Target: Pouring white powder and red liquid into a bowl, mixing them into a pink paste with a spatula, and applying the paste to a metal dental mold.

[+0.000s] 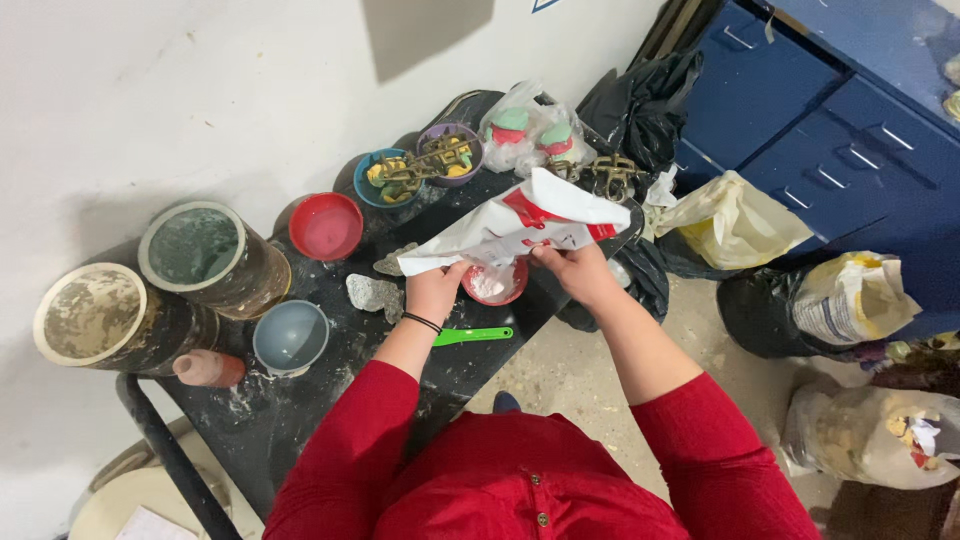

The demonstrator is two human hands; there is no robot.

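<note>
Both my hands hold a white and red paper bag, tilted over a small red bowl that has white powder in it. My left hand grips the bag's lower left edge. My right hand holds the bag's underside on the right, just beside the bowl. The bowl sits on a dark, dusty table. A green plastic spatula lies on the table just below my left wrist.
On the table stand a red bowl, a grey bowl, two large dirty tins, a blue cup, a purple cup, grey lumps. Plastic bags and blue drawers stand at right.
</note>
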